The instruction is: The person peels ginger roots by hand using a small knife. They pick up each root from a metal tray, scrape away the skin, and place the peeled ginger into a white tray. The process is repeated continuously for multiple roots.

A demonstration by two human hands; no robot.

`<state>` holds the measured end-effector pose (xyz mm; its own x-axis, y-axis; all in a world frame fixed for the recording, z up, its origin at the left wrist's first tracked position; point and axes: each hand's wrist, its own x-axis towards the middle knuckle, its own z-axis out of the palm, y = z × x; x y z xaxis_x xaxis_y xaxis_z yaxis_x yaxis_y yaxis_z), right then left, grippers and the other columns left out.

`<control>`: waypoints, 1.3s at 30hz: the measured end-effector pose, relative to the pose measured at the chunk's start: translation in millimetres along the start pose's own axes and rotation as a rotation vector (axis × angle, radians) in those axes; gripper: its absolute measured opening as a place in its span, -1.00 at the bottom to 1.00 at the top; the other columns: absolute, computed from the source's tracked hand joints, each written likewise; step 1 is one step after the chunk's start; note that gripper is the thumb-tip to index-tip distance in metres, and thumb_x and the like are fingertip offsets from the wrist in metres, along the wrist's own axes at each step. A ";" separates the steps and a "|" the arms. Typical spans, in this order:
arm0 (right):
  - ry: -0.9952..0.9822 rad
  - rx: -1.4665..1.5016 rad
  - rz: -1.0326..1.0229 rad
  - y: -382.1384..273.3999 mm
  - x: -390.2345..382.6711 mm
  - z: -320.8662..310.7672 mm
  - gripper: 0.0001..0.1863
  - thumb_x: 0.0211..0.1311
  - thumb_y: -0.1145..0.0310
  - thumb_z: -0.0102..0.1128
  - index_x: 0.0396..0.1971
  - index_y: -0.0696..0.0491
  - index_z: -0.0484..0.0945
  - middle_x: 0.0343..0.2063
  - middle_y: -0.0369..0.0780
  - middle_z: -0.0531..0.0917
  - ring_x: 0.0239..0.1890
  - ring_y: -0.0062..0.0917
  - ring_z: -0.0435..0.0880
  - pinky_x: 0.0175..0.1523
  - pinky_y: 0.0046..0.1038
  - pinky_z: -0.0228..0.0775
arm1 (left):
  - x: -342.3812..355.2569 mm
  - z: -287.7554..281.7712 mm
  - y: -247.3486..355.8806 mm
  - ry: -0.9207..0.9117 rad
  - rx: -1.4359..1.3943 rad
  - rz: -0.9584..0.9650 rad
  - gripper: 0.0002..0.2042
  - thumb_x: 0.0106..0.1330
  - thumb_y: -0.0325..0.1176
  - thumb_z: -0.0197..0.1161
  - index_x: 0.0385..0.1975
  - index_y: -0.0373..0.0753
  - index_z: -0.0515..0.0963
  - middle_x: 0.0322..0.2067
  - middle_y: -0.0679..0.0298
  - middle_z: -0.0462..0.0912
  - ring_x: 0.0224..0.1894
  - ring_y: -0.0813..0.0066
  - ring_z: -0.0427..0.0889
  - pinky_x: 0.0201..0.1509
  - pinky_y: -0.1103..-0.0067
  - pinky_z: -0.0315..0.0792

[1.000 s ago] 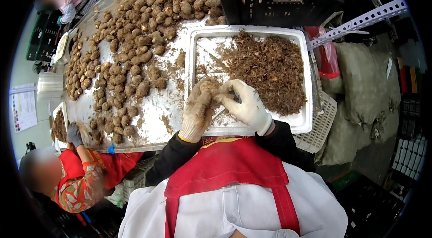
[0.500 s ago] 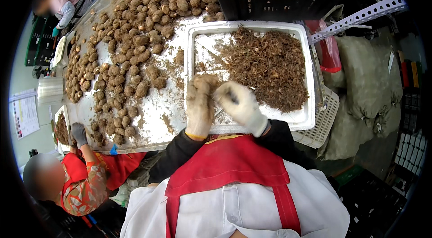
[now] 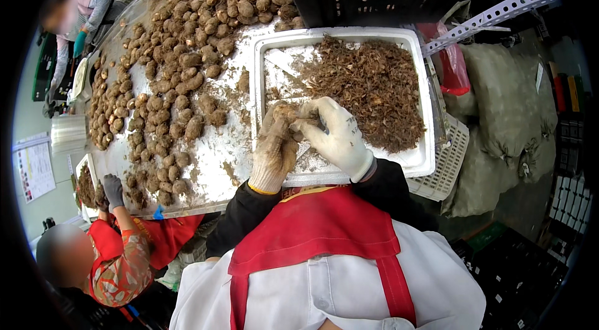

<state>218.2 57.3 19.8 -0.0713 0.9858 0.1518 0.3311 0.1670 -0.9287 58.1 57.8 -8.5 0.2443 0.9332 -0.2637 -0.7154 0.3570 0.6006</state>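
A brown, hairy taro corm (image 3: pixel 286 111) rests in my left hand (image 3: pixel 269 152), whose soiled white glove is closed around it. My right hand (image 3: pixel 337 140), in a cleaner white glove, bends its thumb and fingers into a pinch at the corm's right side. Whether loose fibre sits between those fingertips is hidden. Both hands are over the near left part of a white foam box (image 3: pixel 257 74). Dry brown fibres and skin scraps (image 3: pixel 374 93) heap up across the box's middle and right side.
Many taro corms (image 3: pixel 193 58) cover the metal table (image 3: pixel 215 158) to the left. Behind the box stands a black crate (image 3: pixel 374 2) of corms. A perforated metal bar (image 3: pixel 490 18) and stuffed sacks (image 3: pixel 499 99) are at the right. Co-workers (image 3: pixel 115 249) (image 3: pixel 84 9) work on the left.
My right hand has come up against the corm, its fingers now pinching there. My left hand has turned a little, showing the corm's top. At the far left, a co-worker's arms have shifted.
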 end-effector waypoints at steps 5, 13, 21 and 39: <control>-0.117 -0.045 -0.036 -2.6 -20.1 9.1 -0.83 0.26 0.37 0.29 -0.20 0.09 0.59 -0.30 -0.07 0.61 -0.24 -0.15 0.65 -0.13 -0.21 0.48 | -0.2 -2.5 -3.9 -0.044 -0.037 -0.008 -0.78 0.55 -0.27 0.14 0.02 -0.26 0.47 -0.16 0.29 0.58 -0.20 0.55 0.55 -0.18 0.64 0.50; 0.035 -0.341 -0.233 26.3 -27.0 -6.9 -0.87 0.27 0.38 0.28 -0.24 0.08 0.65 -0.21 -0.12 0.62 -0.20 -0.20 0.67 -0.09 -0.25 0.50 | 8.5 -18.6 1.7 -0.182 -0.279 -0.086 -0.76 0.56 -0.24 0.13 -0.03 -0.30 0.50 -0.11 0.27 0.57 -0.12 0.49 0.49 -0.03 0.59 0.40; -0.022 -0.269 0.052 -13.0 -4.5 -9.5 -0.73 0.23 0.18 0.37 -0.30 0.08 0.62 -0.30 -0.10 0.65 -0.27 -0.17 0.69 -0.17 -0.22 0.53 | 1.1 -9.7 -1.8 -0.076 -0.107 -0.096 -0.73 0.52 -0.31 0.19 0.09 -0.29 0.45 -0.05 0.21 0.62 -0.05 0.44 0.60 -0.03 0.57 0.51; -0.035 -0.208 -0.010 3.1 -18.3 -13.5 -0.72 0.22 0.24 0.37 -0.16 0.06 0.59 -0.27 -0.13 0.62 -0.21 -0.19 0.66 -0.12 -0.22 0.49 | 0.7 -21.3 -2.9 -0.029 -0.051 -0.026 -0.69 0.50 -0.44 0.17 0.17 -0.33 0.39 0.04 0.10 0.63 0.09 0.36 0.64 0.15 0.49 0.58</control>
<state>233.2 40.0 18.8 -0.1066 0.9836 0.1458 0.5169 0.1801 -0.8369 46.4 56.5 -26.5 0.2815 0.9247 -0.2563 -0.7407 0.3792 0.5546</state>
